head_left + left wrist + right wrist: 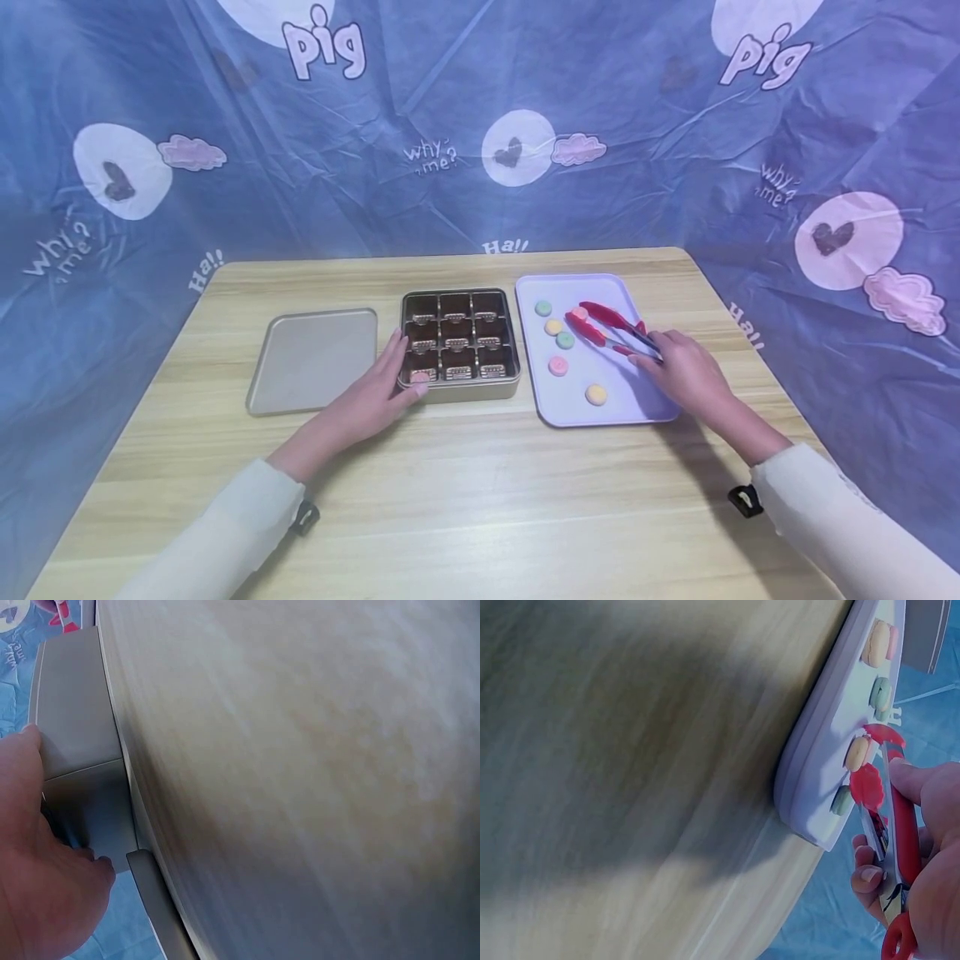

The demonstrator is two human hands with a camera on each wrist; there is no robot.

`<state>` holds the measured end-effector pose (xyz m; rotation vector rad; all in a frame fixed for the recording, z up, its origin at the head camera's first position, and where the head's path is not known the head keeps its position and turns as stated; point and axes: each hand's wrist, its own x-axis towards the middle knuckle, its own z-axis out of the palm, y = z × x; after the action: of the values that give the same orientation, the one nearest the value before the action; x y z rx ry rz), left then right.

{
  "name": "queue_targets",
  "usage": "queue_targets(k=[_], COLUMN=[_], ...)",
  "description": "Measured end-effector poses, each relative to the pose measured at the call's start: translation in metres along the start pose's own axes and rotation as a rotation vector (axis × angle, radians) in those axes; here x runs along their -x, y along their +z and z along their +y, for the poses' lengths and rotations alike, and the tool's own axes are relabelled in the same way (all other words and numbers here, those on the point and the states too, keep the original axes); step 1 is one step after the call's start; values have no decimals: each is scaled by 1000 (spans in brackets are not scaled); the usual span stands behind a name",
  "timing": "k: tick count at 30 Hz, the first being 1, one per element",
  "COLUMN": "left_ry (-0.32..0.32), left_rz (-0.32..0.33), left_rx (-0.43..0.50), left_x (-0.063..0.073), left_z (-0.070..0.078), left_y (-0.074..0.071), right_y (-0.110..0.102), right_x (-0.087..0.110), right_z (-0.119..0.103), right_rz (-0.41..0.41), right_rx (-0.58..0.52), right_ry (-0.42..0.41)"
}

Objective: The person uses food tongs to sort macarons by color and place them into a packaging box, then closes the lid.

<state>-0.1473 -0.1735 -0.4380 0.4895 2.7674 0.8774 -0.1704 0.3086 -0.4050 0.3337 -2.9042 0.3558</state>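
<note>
My left hand [375, 390] rests at the near left corner of a dark square baking pan [461, 392] with a grid of dividers. Its fingers lie along the pan's left wall and its thumb [28, 750] touches the front wall. A pink macaron [419, 377] sits in the near left compartment. Over a pale lilac tray [570, 412], my right hand [686, 371] holds red-tipped tongs [600, 335]. The tongs' red tips stand on either side of another pink macaron [580, 313]. Green macarons [565, 340], yellow macarons [596, 394] and a pink macaron [558, 366] lie around them.
A flat, light brown square lid or tray [315, 358] lies left of the pan on the wooden table [450, 517]. Behind the table hangs a blue printed cloth [420, 208]. Black straps [746, 500] show at both sleeves.
</note>
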Motion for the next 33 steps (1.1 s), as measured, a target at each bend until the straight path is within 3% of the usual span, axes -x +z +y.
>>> queue_targets(k=[7, 33], left_ry=[1, 3], left_rz=[-2, 6], left_rx=[4, 10], left_x=[0, -1], left_z=[1, -2], left_y=[-1, 1], right_y=[0, -1], right_x=[8, 12], right_z=[0, -6], right_rz=[47, 83], right_rx=[-9, -10], right_ry=[-32, -44])
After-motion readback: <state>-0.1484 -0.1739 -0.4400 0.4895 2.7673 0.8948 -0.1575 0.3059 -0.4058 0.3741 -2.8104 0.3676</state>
